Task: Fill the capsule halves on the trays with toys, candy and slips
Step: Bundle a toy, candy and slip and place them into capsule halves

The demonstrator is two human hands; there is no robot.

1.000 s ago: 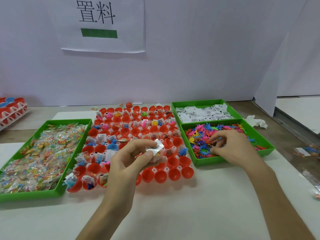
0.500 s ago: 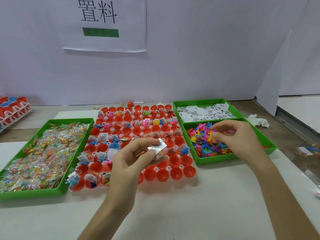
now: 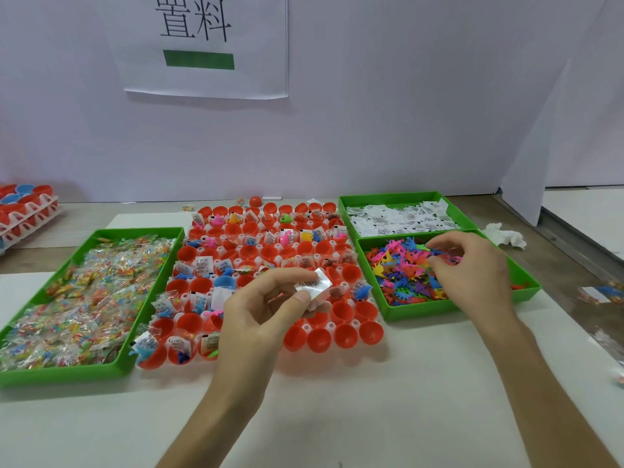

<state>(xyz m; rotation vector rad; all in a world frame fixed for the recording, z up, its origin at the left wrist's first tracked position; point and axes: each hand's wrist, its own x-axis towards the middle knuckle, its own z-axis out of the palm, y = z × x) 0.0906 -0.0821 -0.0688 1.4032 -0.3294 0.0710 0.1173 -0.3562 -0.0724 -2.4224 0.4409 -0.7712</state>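
Observation:
A white tray [image 3: 305, 327] of red capsule halves [image 3: 344, 334] lies in the middle of the table; many halves hold toys, candy and slips, the front right ones are bare. My left hand [image 3: 266, 309] hovers over the tray's front and pinches a white printed slip [image 3: 312, 285] between thumb and fingers. My right hand [image 3: 472, 268] reaches into the green bin of small coloured plastic toys [image 3: 405, 271], its curled fingertips down among the toys; whether they grip one is hidden.
A green bin of white slips [image 3: 401, 219] sits behind the toy bin [image 3: 452, 310]. A large green bin of wrapped candy [image 3: 77, 298] lies left of the tray. Stacked capsule trays [image 3: 23, 207] stand at far left. A crumpled tissue [image 3: 504, 234] lies at right.
My right hand lifted from the toy bin's front towards its back and settled among the toys again. My left hand kept holding the slip over the tray.

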